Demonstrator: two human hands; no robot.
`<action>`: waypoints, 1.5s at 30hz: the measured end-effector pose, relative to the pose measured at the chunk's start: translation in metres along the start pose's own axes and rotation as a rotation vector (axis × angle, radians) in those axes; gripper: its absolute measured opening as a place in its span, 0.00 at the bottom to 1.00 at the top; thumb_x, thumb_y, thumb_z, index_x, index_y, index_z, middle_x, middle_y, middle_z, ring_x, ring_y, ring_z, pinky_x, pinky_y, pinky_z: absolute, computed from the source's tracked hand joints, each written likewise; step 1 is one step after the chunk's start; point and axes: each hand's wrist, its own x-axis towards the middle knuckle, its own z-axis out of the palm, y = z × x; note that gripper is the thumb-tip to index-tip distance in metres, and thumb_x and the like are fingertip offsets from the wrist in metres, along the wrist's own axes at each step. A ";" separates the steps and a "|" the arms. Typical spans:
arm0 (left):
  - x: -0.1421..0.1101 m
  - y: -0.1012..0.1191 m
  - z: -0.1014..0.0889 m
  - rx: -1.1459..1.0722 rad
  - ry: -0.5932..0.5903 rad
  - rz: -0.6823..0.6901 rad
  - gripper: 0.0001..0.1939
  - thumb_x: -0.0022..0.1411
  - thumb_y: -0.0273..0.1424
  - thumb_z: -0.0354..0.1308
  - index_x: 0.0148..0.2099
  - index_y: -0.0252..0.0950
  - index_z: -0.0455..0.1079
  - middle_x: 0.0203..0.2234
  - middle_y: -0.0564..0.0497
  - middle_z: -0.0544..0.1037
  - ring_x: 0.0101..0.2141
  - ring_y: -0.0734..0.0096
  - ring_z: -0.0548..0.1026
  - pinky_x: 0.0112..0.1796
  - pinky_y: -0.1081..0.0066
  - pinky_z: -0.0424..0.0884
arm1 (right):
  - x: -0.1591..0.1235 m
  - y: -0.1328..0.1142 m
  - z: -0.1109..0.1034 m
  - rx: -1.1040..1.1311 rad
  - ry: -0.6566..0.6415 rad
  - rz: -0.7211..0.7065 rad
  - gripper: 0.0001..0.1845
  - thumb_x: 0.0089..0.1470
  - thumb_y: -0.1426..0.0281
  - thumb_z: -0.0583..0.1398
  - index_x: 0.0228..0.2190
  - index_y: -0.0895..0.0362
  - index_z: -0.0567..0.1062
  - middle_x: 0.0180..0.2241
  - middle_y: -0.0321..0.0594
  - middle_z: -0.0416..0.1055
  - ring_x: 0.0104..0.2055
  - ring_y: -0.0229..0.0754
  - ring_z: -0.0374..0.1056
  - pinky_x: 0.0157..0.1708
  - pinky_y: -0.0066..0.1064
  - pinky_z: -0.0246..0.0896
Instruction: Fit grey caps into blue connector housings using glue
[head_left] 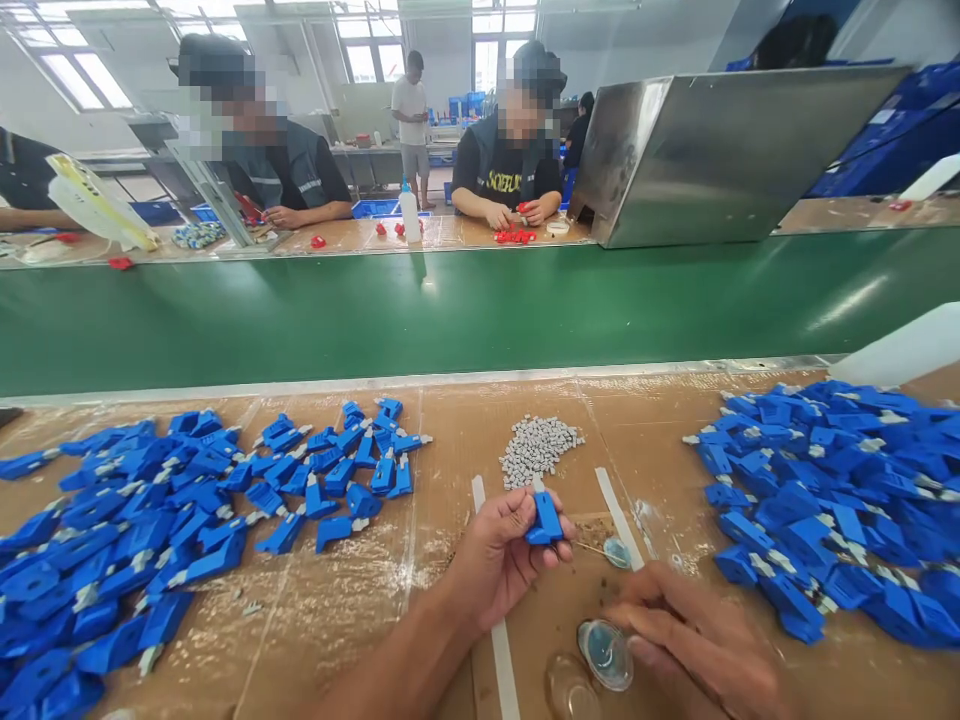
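My left hand [504, 560] is closed around a blue plastic part [545, 520] with a pale tip pointing up, held above the cardboard-covered bench. My right hand [697, 640] has its thumb and fingers drawn together at the rim of a small clear cup [606, 655] with bluish-grey contents. Whatever those fingers pinch is hidden. Beside that cup stands another clear cup [571, 688], partly cut off by the frame. A thin stick reaches a small round clear piece [617, 553] between my hands. Beyond my left hand lies a heap of small grey pieces [536, 448].
Blue parts with pale tips form a large pile at left [112, 540] and another pile at right [832, 500]. White tape strips [619, 515] mark the bench. Past a green belt [375, 310], co-workers handle red parts near a white bottle [409, 213] and a metal hood [720, 160].
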 end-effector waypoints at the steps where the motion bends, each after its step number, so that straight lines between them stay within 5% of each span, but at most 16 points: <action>1: 0.000 0.001 0.000 -0.021 0.015 0.014 0.19 0.57 0.35 0.78 0.43 0.26 0.79 0.32 0.43 0.84 0.28 0.72 0.83 0.27 0.82 0.77 | 0.004 0.004 -0.001 -0.006 0.022 0.011 0.14 0.72 0.71 0.57 0.53 0.49 0.80 0.42 0.44 0.81 0.41 0.48 0.79 0.40 0.33 0.73; 6: -0.001 0.015 -0.005 -0.142 0.151 0.144 0.17 0.53 0.29 0.79 0.43 0.28 0.81 0.33 0.44 0.84 0.29 0.74 0.82 0.28 0.82 0.78 | 0.054 0.039 0.007 -0.139 -0.016 0.153 0.12 0.73 0.70 0.54 0.47 0.52 0.78 0.35 0.41 0.77 0.34 0.46 0.76 0.33 0.35 0.70; 13: 0.003 0.028 -0.013 -0.229 0.327 0.266 0.11 0.57 0.24 0.74 0.43 0.26 0.81 0.32 0.44 0.82 0.27 0.74 0.80 0.25 0.82 0.76 | 0.109 0.072 0.038 -0.221 -0.117 0.101 0.17 0.70 0.77 0.51 0.40 0.54 0.79 0.37 0.44 0.77 0.37 0.47 0.75 0.38 0.37 0.71; 22: 0.009 0.018 -0.024 -0.194 0.315 0.208 0.13 0.56 0.28 0.76 0.42 0.30 0.80 0.31 0.47 0.81 0.26 0.75 0.78 0.24 0.81 0.73 | 0.117 0.079 0.034 -0.326 -0.256 -0.003 0.20 0.63 0.81 0.53 0.41 0.53 0.82 0.38 0.44 0.77 0.35 0.45 0.73 0.34 0.31 0.64; 27: 0.014 0.017 -0.033 -0.127 0.247 0.210 0.23 0.48 0.35 0.82 0.42 0.31 0.79 0.31 0.49 0.81 0.26 0.76 0.77 0.25 0.81 0.71 | 0.133 0.073 0.026 -0.290 -0.313 -0.026 0.13 0.54 0.83 0.57 0.33 0.56 0.78 0.35 0.46 0.77 0.32 0.46 0.72 0.31 0.33 0.63; 30: 0.017 0.014 -0.038 -0.089 0.166 0.211 0.27 0.46 0.40 0.83 0.42 0.32 0.78 0.32 0.49 0.81 0.26 0.75 0.78 0.25 0.79 0.71 | 0.138 0.062 0.015 -0.216 -0.309 0.000 0.09 0.58 0.79 0.58 0.32 0.54 0.75 0.34 0.43 0.78 0.33 0.46 0.73 0.34 0.34 0.67; 32: 0.018 0.012 -0.042 -0.048 0.077 0.214 0.26 0.50 0.44 0.80 0.43 0.31 0.79 0.32 0.47 0.82 0.26 0.74 0.78 0.25 0.79 0.70 | 0.135 0.054 0.010 -0.066 -0.291 0.084 0.09 0.65 0.71 0.57 0.33 0.53 0.74 0.31 0.40 0.77 0.32 0.45 0.73 0.32 0.33 0.67; 34: 0.019 0.008 -0.045 -0.014 -0.007 0.214 0.25 0.55 0.46 0.77 0.44 0.31 0.79 0.33 0.46 0.82 0.27 0.72 0.79 0.24 0.78 0.69 | 0.128 0.048 0.008 0.344 -0.243 0.255 0.14 0.67 0.58 0.60 0.33 0.53 0.74 0.28 0.36 0.75 0.28 0.42 0.72 0.27 0.29 0.65; 36: 0.018 0.005 -0.045 0.008 -0.055 0.200 0.23 0.58 0.45 0.75 0.45 0.30 0.80 0.34 0.45 0.83 0.28 0.72 0.80 0.25 0.78 0.70 | 0.118 0.045 0.010 0.851 -0.153 0.453 0.23 0.58 0.47 0.68 0.34 0.54 0.76 0.26 0.33 0.73 0.25 0.37 0.70 0.23 0.25 0.61; 38: 0.016 0.003 -0.045 0.019 -0.074 0.171 0.21 0.61 0.44 0.74 0.45 0.31 0.80 0.35 0.45 0.83 0.28 0.71 0.81 0.27 0.77 0.71 | 0.109 0.042 0.014 1.153 -0.048 0.585 0.29 0.46 0.46 0.77 0.34 0.57 0.79 0.25 0.32 0.72 0.23 0.32 0.68 0.22 0.21 0.59; 45: 0.013 0.000 -0.045 0.138 -0.109 0.098 0.22 0.61 0.47 0.71 0.44 0.32 0.80 0.26 0.50 0.76 0.26 0.75 0.76 0.29 0.78 0.69 | 0.103 0.036 0.019 1.372 0.042 0.684 0.25 0.41 0.55 0.82 0.31 0.59 0.82 0.25 0.33 0.74 0.22 0.27 0.68 0.21 0.15 0.60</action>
